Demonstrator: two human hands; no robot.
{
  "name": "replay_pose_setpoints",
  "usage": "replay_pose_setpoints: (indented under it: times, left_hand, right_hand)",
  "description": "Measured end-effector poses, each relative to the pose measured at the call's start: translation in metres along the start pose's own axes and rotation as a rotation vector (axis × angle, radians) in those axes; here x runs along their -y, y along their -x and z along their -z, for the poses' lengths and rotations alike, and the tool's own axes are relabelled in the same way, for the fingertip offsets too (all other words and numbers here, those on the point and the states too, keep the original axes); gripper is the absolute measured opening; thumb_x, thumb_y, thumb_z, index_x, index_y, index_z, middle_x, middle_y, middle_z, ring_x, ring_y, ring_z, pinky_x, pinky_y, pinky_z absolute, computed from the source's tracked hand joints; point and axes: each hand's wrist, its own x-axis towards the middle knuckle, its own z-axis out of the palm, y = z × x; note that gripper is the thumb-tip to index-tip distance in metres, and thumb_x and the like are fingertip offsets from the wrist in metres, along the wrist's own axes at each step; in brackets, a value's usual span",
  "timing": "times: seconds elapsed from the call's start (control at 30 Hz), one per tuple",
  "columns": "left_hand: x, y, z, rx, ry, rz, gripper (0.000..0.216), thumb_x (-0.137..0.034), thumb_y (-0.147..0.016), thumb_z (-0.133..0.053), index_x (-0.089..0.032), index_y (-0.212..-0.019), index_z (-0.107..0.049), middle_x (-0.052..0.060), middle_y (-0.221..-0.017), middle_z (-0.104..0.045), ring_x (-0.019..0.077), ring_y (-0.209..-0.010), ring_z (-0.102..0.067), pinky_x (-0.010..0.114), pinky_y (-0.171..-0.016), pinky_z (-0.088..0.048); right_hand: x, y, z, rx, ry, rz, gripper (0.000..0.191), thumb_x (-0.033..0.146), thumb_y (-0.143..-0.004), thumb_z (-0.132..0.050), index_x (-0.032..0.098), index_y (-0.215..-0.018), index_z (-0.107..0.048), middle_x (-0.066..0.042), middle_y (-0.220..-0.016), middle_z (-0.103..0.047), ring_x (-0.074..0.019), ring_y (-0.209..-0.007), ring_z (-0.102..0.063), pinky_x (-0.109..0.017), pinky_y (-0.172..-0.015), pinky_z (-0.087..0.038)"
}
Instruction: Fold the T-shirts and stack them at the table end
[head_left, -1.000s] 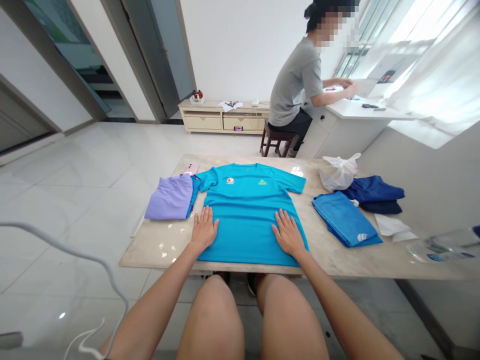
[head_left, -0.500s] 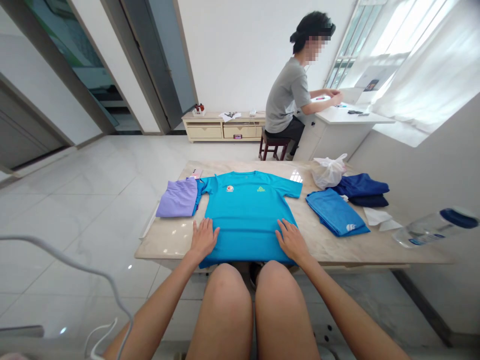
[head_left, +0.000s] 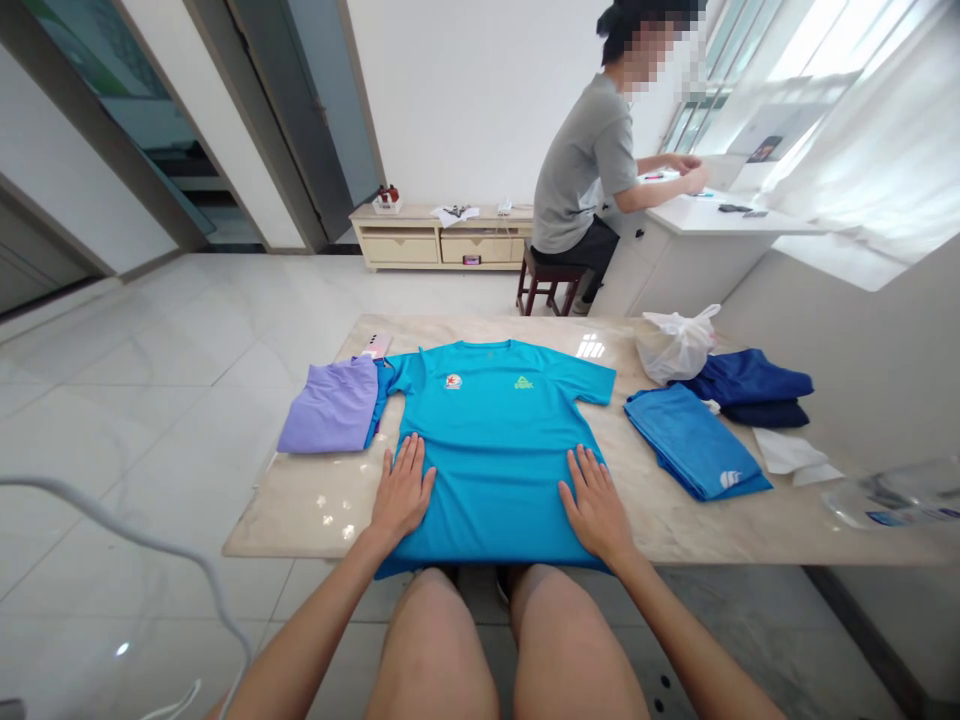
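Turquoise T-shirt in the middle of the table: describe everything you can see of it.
The turquoise T-shirt lies flat, front up, on the table, collar far, short sleeves spread. Smooth sporty-looking fabric, two small chest logos. Its hem hangs over the near edge. The left hand and right hand rest flat on its lower sides; one sleeve meets a folded purple garment.

The T-shirt (head_left: 491, 450) at the centre of the frame is turquoise, with a small white-and-red round badge (head_left: 452, 381) and a lime-green logo (head_left: 523, 381) on its chest; the table (head_left: 675, 520) is pale beige, faintly veined stone. At centre left the folded garment (head_left: 330, 408) is lavender. At centre right are a mid-blue folded cloth (head_left: 694, 440) with a white mark, a navy garment (head_left: 750, 385) and a white plastic bag (head_left: 675, 345).
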Motion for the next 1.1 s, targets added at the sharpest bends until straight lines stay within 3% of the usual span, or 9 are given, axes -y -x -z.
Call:
replay_pose_setpoints:
  times: [0.17,0.4,0.47,0.57,0.67,0.8,0.97,1.1]
  left_hand:
    - [-0.004,0.015,0.005,0.018,-0.002,0.012,0.071,-0.047,-0.114,-0.026,-0.012,-0.176,-0.033,0.016,-0.181,-0.033,0.0308,-0.170,-0.031,0.063,-0.139,-0.021]
    - [-0.018,0.051,0.022,0.082,-0.014,0.019,0.070,-0.045,-0.114,-0.027,-0.009,-0.174,-0.036,0.020,-0.181,-0.032,0.0349,-0.169,-0.031,0.072,-0.136,-0.022]
    - [-0.021,0.063,0.029,0.089,-0.034,0.015,0.068,-0.043,-0.114,-0.029,-0.008,-0.171,-0.042,0.022,-0.178,-0.037,0.0381,-0.168,-0.034,0.076,-0.134,-0.021]
    - [-0.024,0.072,0.042,0.070,-0.070,-0.016,0.061,-0.040,-0.114,-0.031,-0.009,-0.160,-0.058,0.025,-0.167,-0.055,0.0408,-0.157,-0.050,0.080,-0.134,-0.014]
    - [-0.028,0.057,0.050,0.035,-0.037,-0.036,0.059,-0.040,-0.115,-0.030,-0.012,-0.157,-0.061,0.022,-0.161,-0.062,0.0377,-0.152,-0.056,0.073,-0.136,-0.021]
    - [-0.037,0.015,0.039,0.020,0.061,-0.075,0.065,-0.042,-0.116,-0.028,-0.009,-0.169,-0.044,0.018,-0.177,-0.043,0.0317,-0.166,-0.040,0.058,-0.136,-0.033]
    - [-0.040,-0.010,0.008,0.002,0.033,-0.066,0.065,-0.046,-0.116,-0.033,-0.020,-0.175,-0.039,0.010,-0.182,-0.033,0.0314,-0.170,-0.030,0.060,-0.139,-0.025]
    - [-0.036,-0.010,0.002,0.007,0.013,-0.068,0.066,-0.048,-0.116,-0.034,-0.021,-0.176,-0.037,0.008,-0.183,-0.031,0.0311,-0.171,-0.027,0.061,-0.140,-0.021]
  right_hand:
    - [0.003,0.018,0.006,-0.021,0.014,-0.013,0.071,0.050,-0.117,-0.028,0.009,-0.172,-0.042,-0.017,-0.182,-0.030,-0.0342,-0.169,-0.029,-0.056,-0.136,-0.029]
    - [0.004,0.060,0.018,-0.015,0.002,-0.001,0.070,0.050,-0.116,-0.028,0.009,-0.170,-0.046,-0.018,-0.179,-0.036,-0.0349,-0.167,-0.033,-0.057,-0.134,-0.033]
    - [0.003,0.071,0.025,0.010,0.006,-0.004,0.070,0.052,-0.115,-0.031,0.010,-0.170,-0.048,-0.018,-0.179,-0.038,-0.0361,-0.166,-0.036,-0.057,-0.132,-0.036]
    - [0.002,0.073,0.038,0.072,0.034,-0.036,0.066,0.048,-0.113,-0.037,0.010,-0.163,-0.057,-0.020,-0.172,-0.048,-0.0386,-0.159,-0.046,-0.058,-0.128,-0.041]
    - [0.004,0.047,0.046,0.080,0.037,-0.057,0.061,0.037,-0.112,-0.036,0.006,-0.157,-0.063,-0.023,-0.167,-0.054,-0.0383,-0.156,-0.050,-0.056,-0.127,-0.042]
    - [0.011,-0.002,0.033,0.028,-0.026,0.023,0.064,0.037,-0.114,-0.031,0.006,-0.167,-0.051,-0.018,-0.178,-0.038,-0.0341,-0.167,-0.035,-0.052,-0.133,-0.034]
    - [0.009,-0.021,0.002,0.009,-0.025,-0.063,0.075,0.053,-0.115,-0.029,0.007,-0.174,-0.038,-0.016,-0.182,-0.031,-0.0329,-0.171,-0.025,-0.053,-0.137,-0.025]
    - [0.006,-0.019,-0.002,0.031,0.005,-0.094,0.077,0.055,-0.115,-0.026,0.007,-0.175,-0.036,-0.015,-0.184,-0.026,-0.0322,-0.172,-0.020,-0.051,-0.139,-0.021]
